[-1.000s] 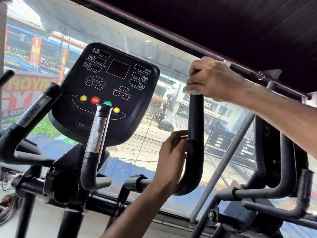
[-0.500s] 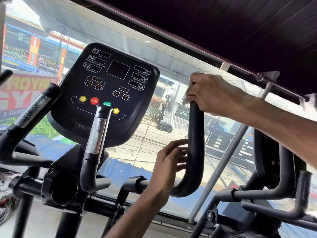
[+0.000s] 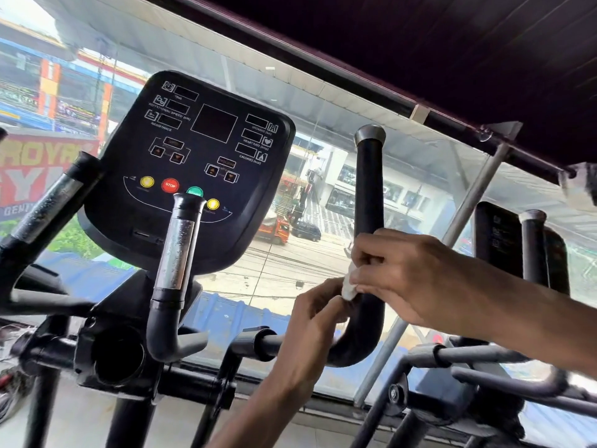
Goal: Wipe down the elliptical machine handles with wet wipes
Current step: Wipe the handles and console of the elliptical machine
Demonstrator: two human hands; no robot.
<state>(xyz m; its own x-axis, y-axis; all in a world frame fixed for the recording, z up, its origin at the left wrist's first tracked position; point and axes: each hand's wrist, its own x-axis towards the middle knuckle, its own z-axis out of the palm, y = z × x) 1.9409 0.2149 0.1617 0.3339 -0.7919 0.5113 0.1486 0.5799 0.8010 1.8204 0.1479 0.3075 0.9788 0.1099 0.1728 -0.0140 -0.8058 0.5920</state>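
The black right handle (image 3: 369, 195) of the elliptical rises upright at centre right, its metal cap bare at the top. My right hand (image 3: 407, 276) wraps the handle's lower part and pinches a crumpled white wet wipe (image 3: 349, 287) against it. My left hand (image 3: 318, 313) comes up from below, its fingertips touching the wipe and the curved bend of the handle. A shorter inner handle (image 3: 176, 250) with a wet chrome sensor strip stands in front of the console (image 3: 193, 163). Another chrome-strip handle (image 3: 48, 205) slants at the far left.
A glass window fills the background behind the machine. A second machine with black handles (image 3: 533, 250) stands close at the right. A slanted grey metal post (image 3: 465, 208) runs behind my right arm. Cables lie on the floor at lower left.
My right hand has slid down from the top of the right handle to its lower part, uncovering the metal cap. My left hand has moved up to the wipe.
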